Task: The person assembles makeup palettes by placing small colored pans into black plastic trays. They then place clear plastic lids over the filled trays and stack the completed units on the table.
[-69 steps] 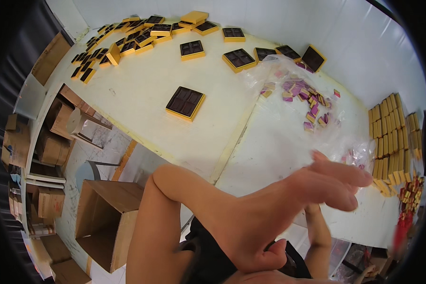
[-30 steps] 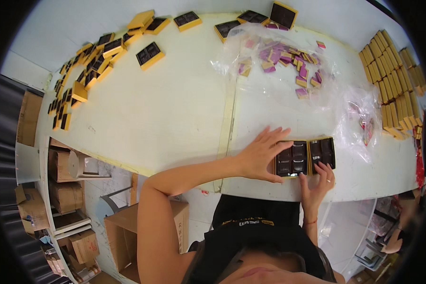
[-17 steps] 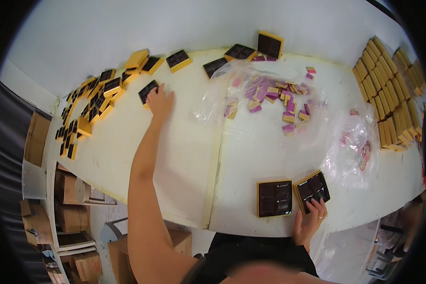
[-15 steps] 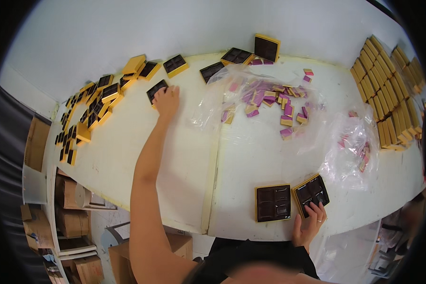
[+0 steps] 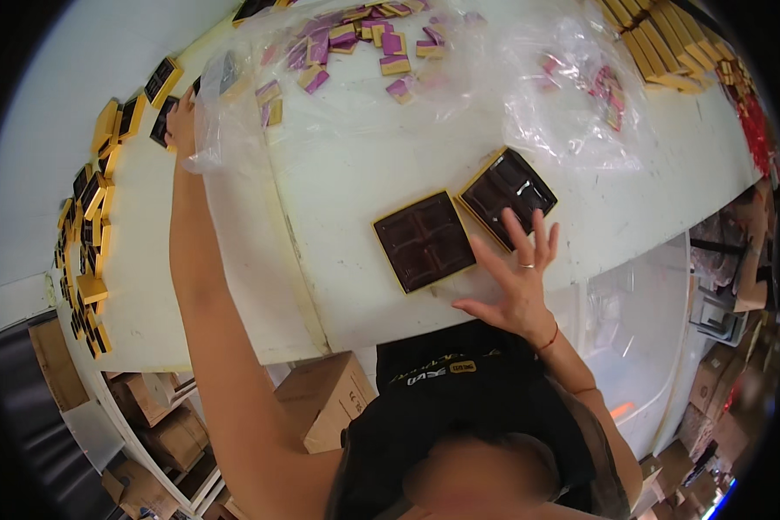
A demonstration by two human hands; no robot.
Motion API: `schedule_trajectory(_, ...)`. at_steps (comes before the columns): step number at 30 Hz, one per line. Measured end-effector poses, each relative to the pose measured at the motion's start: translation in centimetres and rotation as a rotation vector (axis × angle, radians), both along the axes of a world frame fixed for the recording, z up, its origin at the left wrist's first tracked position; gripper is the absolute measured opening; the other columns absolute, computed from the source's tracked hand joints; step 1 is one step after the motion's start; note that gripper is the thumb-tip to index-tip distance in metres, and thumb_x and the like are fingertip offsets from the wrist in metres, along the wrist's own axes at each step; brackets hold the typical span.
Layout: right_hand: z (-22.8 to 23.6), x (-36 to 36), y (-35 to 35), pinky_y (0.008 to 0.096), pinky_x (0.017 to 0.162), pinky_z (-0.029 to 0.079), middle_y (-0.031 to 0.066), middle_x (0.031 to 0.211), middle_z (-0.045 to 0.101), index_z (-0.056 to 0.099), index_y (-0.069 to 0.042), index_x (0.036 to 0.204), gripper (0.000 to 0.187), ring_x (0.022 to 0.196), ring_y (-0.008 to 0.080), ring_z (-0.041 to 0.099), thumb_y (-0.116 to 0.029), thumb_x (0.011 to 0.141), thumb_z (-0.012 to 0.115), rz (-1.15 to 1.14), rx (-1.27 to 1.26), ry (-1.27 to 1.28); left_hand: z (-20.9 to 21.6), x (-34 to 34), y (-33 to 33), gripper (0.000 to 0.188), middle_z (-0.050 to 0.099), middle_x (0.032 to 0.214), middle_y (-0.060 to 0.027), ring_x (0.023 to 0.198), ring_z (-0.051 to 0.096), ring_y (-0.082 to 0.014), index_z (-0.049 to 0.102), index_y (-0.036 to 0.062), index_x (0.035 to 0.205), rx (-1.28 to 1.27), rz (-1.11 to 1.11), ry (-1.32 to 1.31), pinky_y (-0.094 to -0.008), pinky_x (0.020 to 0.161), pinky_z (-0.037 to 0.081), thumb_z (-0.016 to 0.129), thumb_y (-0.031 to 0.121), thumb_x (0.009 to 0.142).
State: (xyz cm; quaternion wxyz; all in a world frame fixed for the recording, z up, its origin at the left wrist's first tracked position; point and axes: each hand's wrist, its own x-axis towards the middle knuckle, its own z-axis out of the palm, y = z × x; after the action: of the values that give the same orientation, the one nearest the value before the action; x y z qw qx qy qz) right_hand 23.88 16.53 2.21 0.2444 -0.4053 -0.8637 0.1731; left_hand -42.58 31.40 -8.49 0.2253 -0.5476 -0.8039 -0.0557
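My left hand (image 5: 182, 126) reaches to the far left of the table, its fingers curled over the end of a small yellow-edged box with a dark tray insert (image 5: 160, 123). The fingertips are partly hidden. Nearer to me lie two larger-looking yellow-edged boxes with dark brown, four-compartment inserts: a left box (image 5: 424, 241) and a tilted right box (image 5: 509, 195), their corners close together. My right hand (image 5: 520, 277) is open, fingers spread, with its fingertips over the lower edge of the right box. It holds nothing.
Purple-and-gold small packets (image 5: 392, 45) lie on and under clear plastic sheeting (image 5: 459, 95); a second clear bag (image 5: 572, 130) sits to the right. Many similar boxes (image 5: 93, 208) are heaped along the left edge. Gold boxes (image 5: 667, 43) stand stacked far right. Cardboard boxes (image 5: 321, 403) are below the table.
The whole view has shifted and turned, bringing the two near boxes closer to the middle. My right hand has lifted off the right box and spread its fingers. My left hand remains at the small box.
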Motion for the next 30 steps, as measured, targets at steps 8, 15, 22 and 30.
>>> schedule_trajectory(8,-1.5,-2.8,-0.6,0.0521,0.111,0.026,-0.0026,0.099,0.062,0.071,-0.017,0.106,0.04,0.108,0.0235,0.057,0.0,0.07,0.073,0.189,0.109,0.185,1.8,12.3,-25.2,0.033,0.047,0.146,-0.0101,0.138,0.037,-0.03,0.064,0.017,0.125,0.27,0.069,-0.195,-0.0496,0.111,0.021,0.052,0.026,0.095)
schedule_trajectory(15,-1.1,-2.3,-1.4,0.0523,0.11,0.023,0.0,0.109,0.059,0.068,-0.017,0.113,0.046,0.116,0.0256,0.05,-0.022,0.07,0.083,0.219,0.061,0.129,8.2,35.4,-28.8,0.03,0.048,0.139,-0.0152,0.129,0.039,-0.0329,0.068,0.0149,0.122,0.304,0.148,-0.412,-0.0474,0.108,0.024,0.06,0.022,0.093)
schedule_trajectory(22,0.3,-4.1,-4.3,0.0565,0.113,0.014,0.0046,0.126,0.05,0.059,-0.018,0.13,0.068,0.125,0.0276,0.043,-0.034,0.069,0.084,0.128,0.022,0.045,9.0,43.9,-27.1,0.052,0.052,0.13,-0.0137,0.118,0.043,-0.0306,0.059,0.0103,0.133,0.411,0.047,-0.61,-0.0442,0.1,0.028,0.068,0.033,0.087)
schedule_trajectory(30,-0.2,-3.4,-0.4,0.052,0.112,0.021,0.0023,0.114,0.058,0.066,-0.015,0.118,0.044,0.114,0.0244,0.052,-0.023,0.076,0.079,0.116,0.124,0.092,10.5,42.7,-30.1,0.084,0.057,0.085,-0.001,0.083,0.05,-0.0195,0.055,0.0068,0.136,0.243,-0.189,-0.731,-0.0347,0.081,0.035,0.09,0.029,0.062)
